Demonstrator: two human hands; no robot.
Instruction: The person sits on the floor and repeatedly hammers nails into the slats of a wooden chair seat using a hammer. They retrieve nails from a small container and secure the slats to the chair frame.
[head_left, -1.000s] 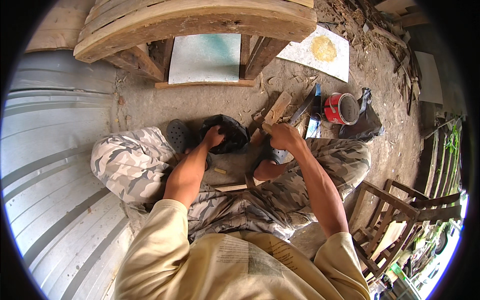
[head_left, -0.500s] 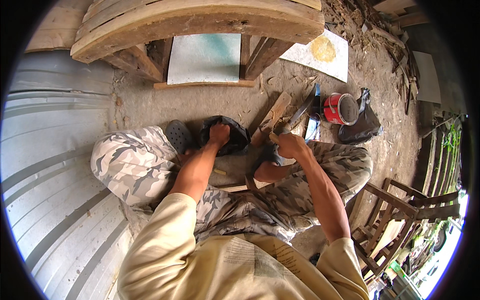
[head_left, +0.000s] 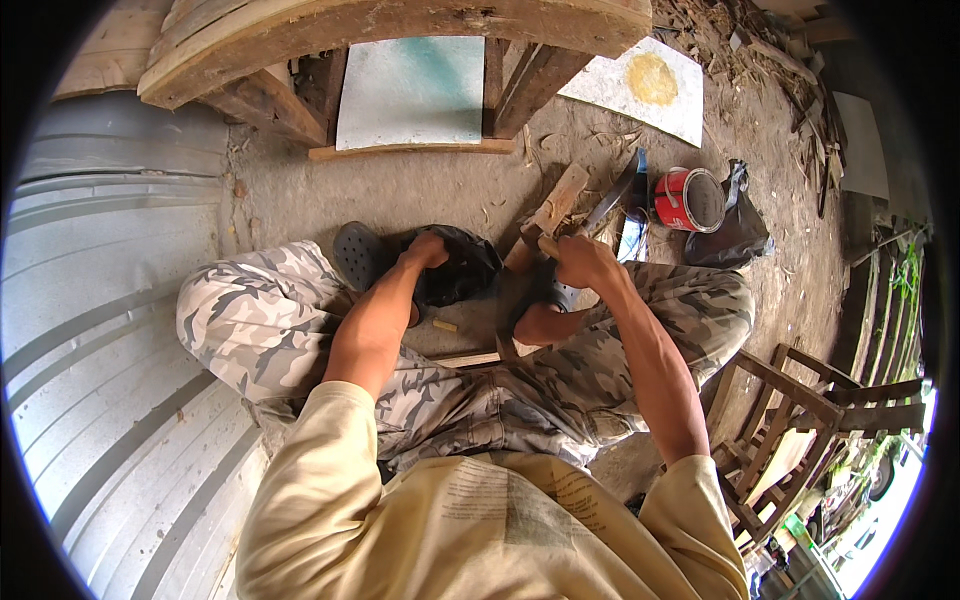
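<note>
My left hand [head_left: 427, 248] is closed on the rim of a crumpled black plastic bag [head_left: 465, 270] on the ground between my feet. In my right hand [head_left: 588, 262], fingers wrapped round it, is a short light wooden handle [head_left: 548, 246]; what it belongs to I cannot make out. Below that hand is my right foot in a dark clog [head_left: 560, 293]. Another dark clog [head_left: 355, 254] shows left of the bag. A small yellowish stick [head_left: 445, 324] lies on the ground nearer to me.
Beyond my right hand lie a wood block [head_left: 562, 198] and a long grey blade [head_left: 610, 205]. A red can [head_left: 688, 199] stands beside another black bag [head_left: 738, 235]. Wooden furniture [head_left: 400, 30] is ahead, corrugated metal sheeting [head_left: 110, 320] at left, a wooden frame [head_left: 780, 440] at right.
My left hand has come up out of the bag's opening to its left rim, and the bag looks flatter. My right hand keeps its grip on the handle. The view has tilted slightly.
</note>
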